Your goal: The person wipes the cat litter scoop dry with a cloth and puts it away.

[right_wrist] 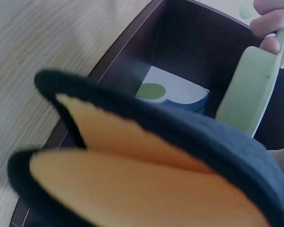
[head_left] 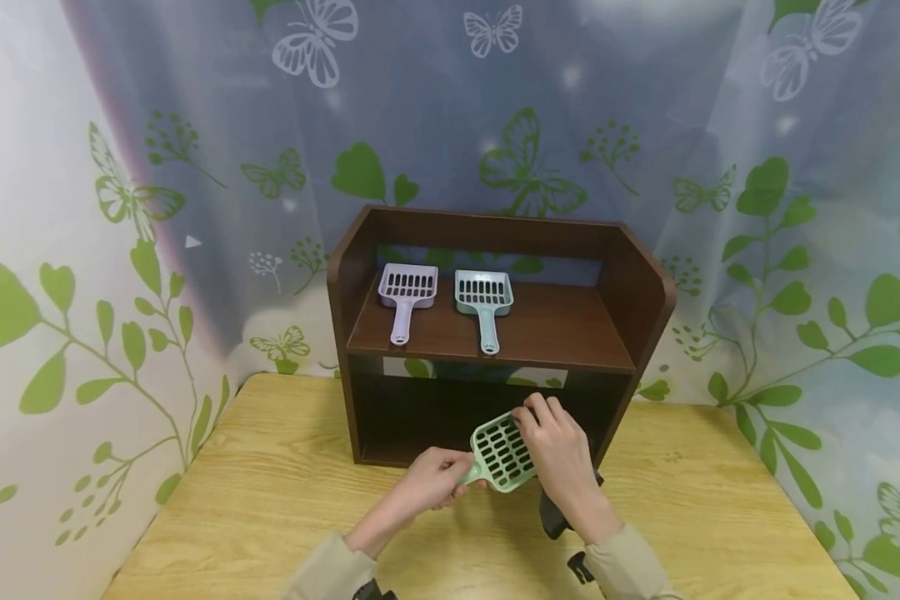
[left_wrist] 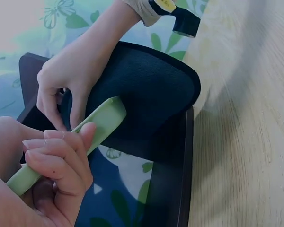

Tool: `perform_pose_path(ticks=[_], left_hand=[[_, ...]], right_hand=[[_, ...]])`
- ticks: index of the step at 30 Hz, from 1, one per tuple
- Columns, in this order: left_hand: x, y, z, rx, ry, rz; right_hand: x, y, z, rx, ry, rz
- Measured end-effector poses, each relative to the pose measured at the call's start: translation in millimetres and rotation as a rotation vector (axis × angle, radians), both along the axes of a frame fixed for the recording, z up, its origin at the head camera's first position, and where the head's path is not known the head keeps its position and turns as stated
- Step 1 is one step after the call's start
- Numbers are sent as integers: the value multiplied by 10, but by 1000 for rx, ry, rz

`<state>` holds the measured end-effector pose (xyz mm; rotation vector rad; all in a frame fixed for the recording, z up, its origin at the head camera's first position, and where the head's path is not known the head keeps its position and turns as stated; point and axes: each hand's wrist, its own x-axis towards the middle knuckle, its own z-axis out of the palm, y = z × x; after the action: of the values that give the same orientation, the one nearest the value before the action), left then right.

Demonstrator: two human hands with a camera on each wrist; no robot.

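A pale green slotted litter scoop is held in front of the shelf's lower compartment. My left hand grips its handle, fingers curled round it in the left wrist view. Bent over the scoop's far corner, the fingers of my right hand pinch its rim. Under the right wrist hangs a dark folded thing with a rounded edge. Its orange inner side fills much of the right wrist view; what it is I cannot tell. The scoop's side shows beyond it.
A dark brown two-level shelf stands on the wooden table. On its upper board lie a lilac scoop and a light blue scoop, handles toward me. Behind is a patterned curtain.
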<state>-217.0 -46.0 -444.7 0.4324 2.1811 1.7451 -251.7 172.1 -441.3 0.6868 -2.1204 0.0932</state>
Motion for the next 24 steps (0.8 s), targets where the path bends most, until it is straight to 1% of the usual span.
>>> perform_pose_path(ticks=[4, 7, 8, 10, 12, 15, 18, 20, 24], left_hand=[[-43, -62, -11, 6, 22, 34], [-73, -125, 7, 28, 6, 52], [-79, -145, 15, 33, -4, 53], [-86, -178, 27, 38, -27, 49], [-90, -201, 30, 43, -42, 40], [-96, -220, 28, 59, -53, 39], [-103, -228, 28, 84, -64, 45], [-107, -226, 34, 105, -74, 44], [-111, -200, 41, 149, -88, 12]], right_hand=[[41, 27, -50, 33, -45, 19], [85, 60, -82, 48, -68, 31], [97, 75, -92, 40, -75, 35], [114, 111, -106, -16, -88, 48], [124, 159, -118, -123, -112, 64], [139, 234, -140, -335, -160, 97], [166, 287, -170, -557, -269, 130], [186, 302, -194, -726, -386, 152], [233, 288, -231, -1102, -673, 196]])
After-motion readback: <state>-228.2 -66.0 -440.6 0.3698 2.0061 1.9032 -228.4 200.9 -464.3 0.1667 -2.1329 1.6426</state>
